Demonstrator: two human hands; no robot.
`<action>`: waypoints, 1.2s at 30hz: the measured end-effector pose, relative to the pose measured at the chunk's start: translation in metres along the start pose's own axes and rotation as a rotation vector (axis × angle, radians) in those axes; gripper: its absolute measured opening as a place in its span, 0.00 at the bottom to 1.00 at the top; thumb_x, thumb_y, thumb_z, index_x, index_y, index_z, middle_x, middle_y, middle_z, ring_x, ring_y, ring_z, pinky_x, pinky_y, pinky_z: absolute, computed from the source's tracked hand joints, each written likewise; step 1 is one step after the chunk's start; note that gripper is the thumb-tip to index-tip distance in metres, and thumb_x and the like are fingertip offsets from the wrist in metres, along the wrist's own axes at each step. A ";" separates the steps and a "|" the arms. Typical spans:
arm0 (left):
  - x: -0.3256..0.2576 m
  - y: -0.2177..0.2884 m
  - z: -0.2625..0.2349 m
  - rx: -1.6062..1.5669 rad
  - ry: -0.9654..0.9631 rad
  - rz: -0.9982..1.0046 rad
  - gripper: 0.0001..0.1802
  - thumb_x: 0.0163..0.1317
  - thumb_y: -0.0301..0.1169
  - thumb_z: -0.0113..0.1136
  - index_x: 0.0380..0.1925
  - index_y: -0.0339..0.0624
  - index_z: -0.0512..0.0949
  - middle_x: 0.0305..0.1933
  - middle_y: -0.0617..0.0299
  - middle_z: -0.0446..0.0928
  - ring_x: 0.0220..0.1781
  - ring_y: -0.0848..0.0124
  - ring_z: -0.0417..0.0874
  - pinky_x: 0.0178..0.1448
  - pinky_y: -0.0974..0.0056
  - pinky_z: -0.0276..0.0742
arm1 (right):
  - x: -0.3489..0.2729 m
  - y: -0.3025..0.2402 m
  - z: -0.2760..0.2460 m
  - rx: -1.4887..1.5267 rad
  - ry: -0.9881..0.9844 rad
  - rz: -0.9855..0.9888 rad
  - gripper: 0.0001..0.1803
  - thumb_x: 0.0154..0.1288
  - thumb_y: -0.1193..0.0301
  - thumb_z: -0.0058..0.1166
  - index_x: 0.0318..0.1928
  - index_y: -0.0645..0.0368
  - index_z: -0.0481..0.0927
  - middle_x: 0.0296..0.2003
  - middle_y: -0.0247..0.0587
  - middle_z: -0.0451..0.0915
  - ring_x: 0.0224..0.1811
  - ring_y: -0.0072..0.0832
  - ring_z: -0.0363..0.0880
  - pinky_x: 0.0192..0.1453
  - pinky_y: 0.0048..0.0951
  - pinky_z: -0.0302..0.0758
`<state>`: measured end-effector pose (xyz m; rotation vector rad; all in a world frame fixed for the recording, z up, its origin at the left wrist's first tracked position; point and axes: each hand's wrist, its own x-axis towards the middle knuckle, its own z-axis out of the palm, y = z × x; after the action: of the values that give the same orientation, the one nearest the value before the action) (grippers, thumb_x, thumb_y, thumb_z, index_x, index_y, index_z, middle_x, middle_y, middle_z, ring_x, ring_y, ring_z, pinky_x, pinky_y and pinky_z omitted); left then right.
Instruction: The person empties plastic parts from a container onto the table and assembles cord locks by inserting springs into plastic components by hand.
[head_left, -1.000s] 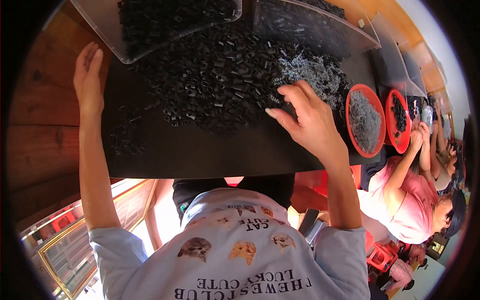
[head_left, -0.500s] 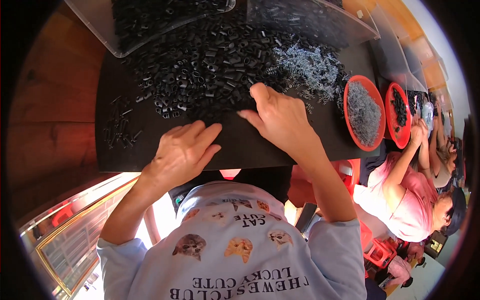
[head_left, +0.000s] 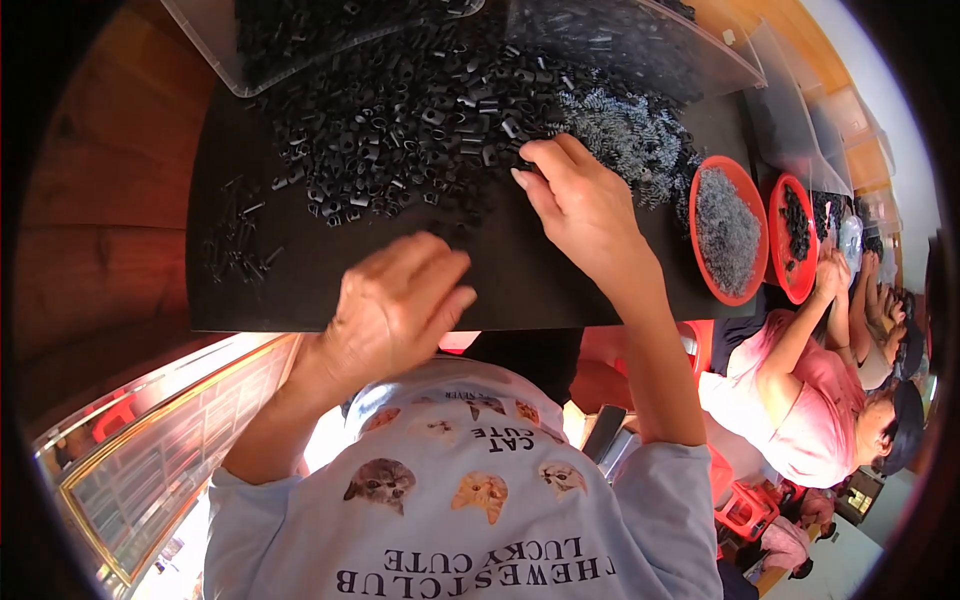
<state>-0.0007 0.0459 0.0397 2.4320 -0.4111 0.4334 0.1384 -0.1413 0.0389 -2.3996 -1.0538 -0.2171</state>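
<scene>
A broad heap of small black tubular plastic parts (head_left: 400,150) covers the far half of the dark tabletop. My right hand (head_left: 585,205) is at the heap's near right side, thumb and forefinger drawn together in a pinch; whatever is between them is too small and dark to make out. Closer to the table's front edge is my left hand (head_left: 395,300), its fingers curled in toward the thumb, hiding what they may hold. Just beyond my right hand lies a pile of small silvery springs (head_left: 625,130).
Thin black pins (head_left: 240,230) lie scattered at the left. Clear plastic bins (head_left: 640,40) stand at the back. A red bowl of springs (head_left: 728,230) and a red bowl of black parts (head_left: 795,235) sit at right. Co-workers, one in a pink shirt (head_left: 800,410), sit beyond.
My right hand has moved right and farther away, and its thumb and forefinger have come closer together. My left hand has shifted right and slightly nearer me, its fingers more curled.
</scene>
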 end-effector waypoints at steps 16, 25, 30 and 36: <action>0.011 0.005 0.022 -0.119 -0.088 -0.018 0.13 0.55 0.29 0.64 0.40 0.35 0.78 0.49 0.51 0.74 0.46 0.52 0.78 0.48 0.55 0.78 | 0.057 -0.010 0.015 -0.204 -0.259 -0.050 0.06 0.64 0.69 0.55 0.37 0.59 0.78 0.37 0.42 0.76 0.36 0.45 0.80 0.39 0.43 0.77; -0.001 0.002 0.029 -0.712 0.103 -0.264 0.11 0.67 0.32 0.58 0.42 0.34 0.78 0.36 0.58 0.79 0.28 0.71 0.76 0.32 0.68 0.75 | 0.013 -0.011 -0.004 0.337 -0.022 -0.055 0.06 0.59 0.79 0.60 0.38 0.63 0.79 0.29 0.37 0.73 0.25 0.27 0.73 0.28 0.26 0.69; 0.010 0.014 0.020 -1.163 0.010 -0.646 0.17 0.73 0.42 0.52 0.39 0.38 0.80 0.32 0.68 0.80 0.26 0.85 0.69 0.28 0.77 0.66 | -0.029 -0.032 -0.017 0.479 0.071 -0.050 0.10 0.58 0.82 0.61 0.41 0.64 0.80 0.29 0.37 0.73 0.26 0.24 0.71 0.27 0.23 0.67; 0.013 0.023 0.032 -0.998 -0.021 -0.580 0.20 0.72 0.44 0.52 0.32 0.37 0.79 0.27 0.69 0.77 0.25 0.83 0.69 0.29 0.74 0.68 | -0.052 -0.038 -0.012 0.238 0.160 -0.101 0.13 0.49 0.79 0.61 0.39 0.62 0.80 0.29 0.37 0.73 0.27 0.31 0.79 0.26 0.29 0.76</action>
<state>0.0086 0.0057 0.0328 1.4678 0.0911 -0.0680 0.0759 -0.1589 0.0467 -2.0843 -1.0637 -0.2963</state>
